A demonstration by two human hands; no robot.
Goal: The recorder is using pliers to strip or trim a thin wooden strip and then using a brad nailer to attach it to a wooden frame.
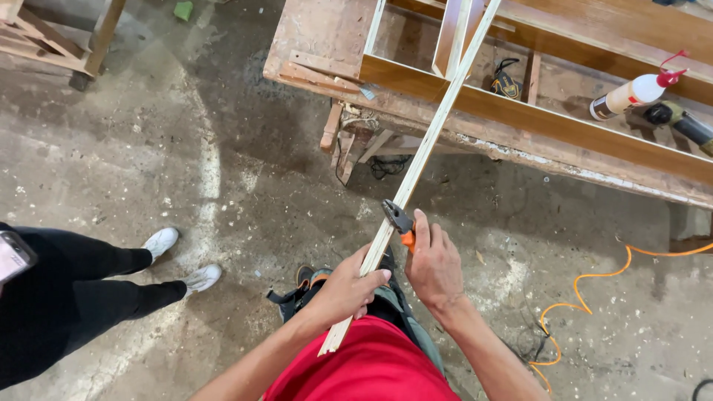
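Observation:
A long thin pale wooden strip [420, 159] runs from near my waist up and right across the workbench [319, 37]. My left hand [349, 291] is wrapped around its near end. My right hand [433, 267] grips an orange-and-grey utility knife [398, 220], whose tip rests against the strip's right edge just above my left hand. A wooden frame [512, 111] with tall side boards lies on the bench under the strip's far part.
A white glue bottle [633, 94] with a red cap and a power tool [676, 122] lie on the bench at right. An orange cord [594, 282] snakes over the concrete floor. Another person's black-trousered legs and white shoes [182, 260] stand at left.

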